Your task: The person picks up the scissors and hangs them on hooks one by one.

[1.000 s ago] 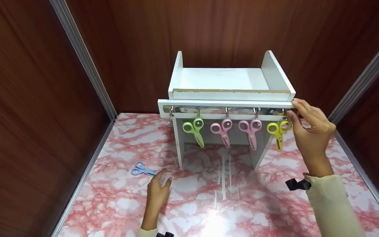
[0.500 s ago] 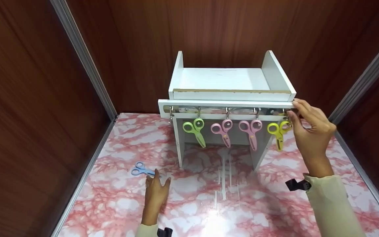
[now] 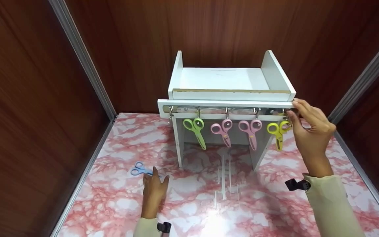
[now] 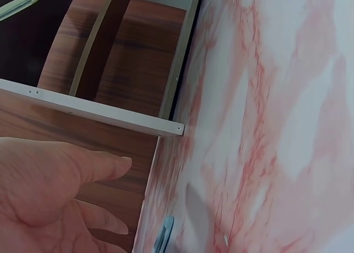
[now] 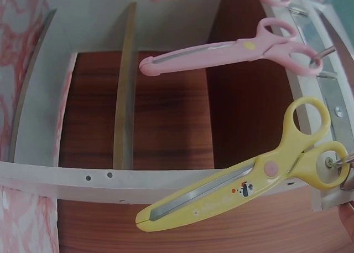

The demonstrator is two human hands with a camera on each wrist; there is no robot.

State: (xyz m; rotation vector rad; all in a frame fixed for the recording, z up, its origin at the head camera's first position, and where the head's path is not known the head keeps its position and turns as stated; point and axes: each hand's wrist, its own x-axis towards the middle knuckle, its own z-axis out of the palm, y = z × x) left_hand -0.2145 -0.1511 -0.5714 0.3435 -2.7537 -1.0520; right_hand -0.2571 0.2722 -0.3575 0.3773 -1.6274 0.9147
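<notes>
Blue scissors (image 3: 140, 170) lie on the marbled tabletop. My left hand (image 3: 155, 191) is at their blade end; the left wrist view shows its fingers (image 4: 105, 217) loosely extended, with a blue tip (image 4: 164, 233) beyond them. Whether they touch is hidden. My right hand (image 3: 313, 131) pinches the right end of a white hook rack (image 3: 225, 104), fingers on top and thumb in front. From its hooks hang green scissors (image 3: 195, 129), pink scissors (image 3: 224, 131), another pink pair of scissors (image 3: 251, 133) and yellow scissors (image 5: 243, 184), each by one handle loop. The leftmost hook (image 3: 171, 115) carries nothing.
Behind the rack stands a white shelf unit (image 3: 220, 79) with raised sides and an open underside. Brown wood panels (image 3: 222, 29) with metal edge strips (image 3: 87, 62) enclose the tabletop (image 3: 117, 204). Whitish streaks (image 3: 223, 181) mark its middle.
My left hand has shifted slightly left and forward, over the blade end of the blue scissors. The green scissors have swung a little on their hook. My right hand stays put.
</notes>
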